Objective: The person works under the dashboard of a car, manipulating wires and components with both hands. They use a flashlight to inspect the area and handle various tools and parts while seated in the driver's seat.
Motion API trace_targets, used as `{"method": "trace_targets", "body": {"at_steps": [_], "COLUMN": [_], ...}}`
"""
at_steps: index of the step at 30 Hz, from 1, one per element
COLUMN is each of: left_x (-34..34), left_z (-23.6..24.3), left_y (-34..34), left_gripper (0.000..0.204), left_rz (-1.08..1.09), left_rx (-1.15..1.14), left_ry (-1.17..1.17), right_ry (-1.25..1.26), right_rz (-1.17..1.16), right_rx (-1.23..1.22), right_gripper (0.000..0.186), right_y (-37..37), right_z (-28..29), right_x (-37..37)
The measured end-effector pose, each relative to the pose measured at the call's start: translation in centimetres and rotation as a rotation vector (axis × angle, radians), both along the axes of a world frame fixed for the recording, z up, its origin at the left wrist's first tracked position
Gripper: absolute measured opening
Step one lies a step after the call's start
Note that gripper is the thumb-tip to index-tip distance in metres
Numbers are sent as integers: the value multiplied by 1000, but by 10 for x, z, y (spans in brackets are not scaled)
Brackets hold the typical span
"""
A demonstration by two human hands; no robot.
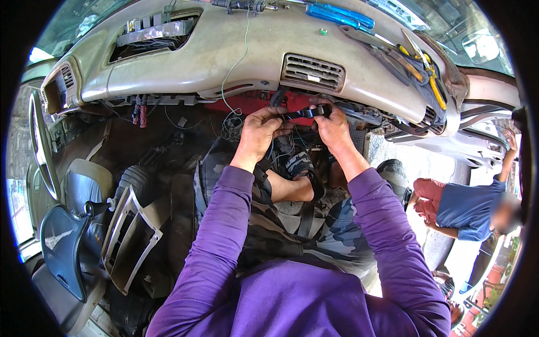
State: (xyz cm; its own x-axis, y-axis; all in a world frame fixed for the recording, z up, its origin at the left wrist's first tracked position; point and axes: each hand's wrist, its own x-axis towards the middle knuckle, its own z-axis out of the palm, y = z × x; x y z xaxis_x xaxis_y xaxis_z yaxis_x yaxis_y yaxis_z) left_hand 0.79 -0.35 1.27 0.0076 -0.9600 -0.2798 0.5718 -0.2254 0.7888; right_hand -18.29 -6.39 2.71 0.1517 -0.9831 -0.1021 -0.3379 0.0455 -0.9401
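Below the central air vent (312, 73) of a beige dashboard, my left hand (261, 132) and my right hand (331, 126) grip a slim black part (297, 115) between their fingers, one at each end. What exactly the part is, I cannot tell. A black corrugated tube (276, 98) and a red surface (236, 104) lie behind it. A thin pale green wire (236, 67) hangs from the dashboard top to tangled wires (230, 129) left of my left hand. More thin wires dangle under my hands near my bare foot (297, 188).
Screwdrivers (339, 17), pliers (432, 87) and other tools rest on the dashboard, beside an opening with a module (154, 31). A loose trim frame (132, 224) and dark blue plastic piece (60, 253) are at left. Outside the open right door, a person in a blue shirt (466, 208) stands.
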Motion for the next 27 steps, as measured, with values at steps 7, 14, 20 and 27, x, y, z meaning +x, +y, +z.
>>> {"method": "trace_targets", "body": {"at_steps": [7, 14, 20, 27], "left_x": [-1, -5, -3, -3], "left_z": [-5, 1, -13, -7], "left_y": [-1, 0, -2, -2], "left_gripper": [22, 18, 19, 17], "left_rz": [-82, -49, -69, -51], "left_rx": [-25, 20, -10, 45], "left_ry": [-257, -94, -195, -91], "right_ry": [36, 46, 101, 168], "right_rz": [75, 78, 141, 145], "right_rx": [-122, -112, -166, -145], "right_gripper": [25, 28, 30, 37], "right_y": [9, 5, 10, 7], "right_z": [-1, -2, -14, -11], "right_x": [6, 6, 8, 6]}}
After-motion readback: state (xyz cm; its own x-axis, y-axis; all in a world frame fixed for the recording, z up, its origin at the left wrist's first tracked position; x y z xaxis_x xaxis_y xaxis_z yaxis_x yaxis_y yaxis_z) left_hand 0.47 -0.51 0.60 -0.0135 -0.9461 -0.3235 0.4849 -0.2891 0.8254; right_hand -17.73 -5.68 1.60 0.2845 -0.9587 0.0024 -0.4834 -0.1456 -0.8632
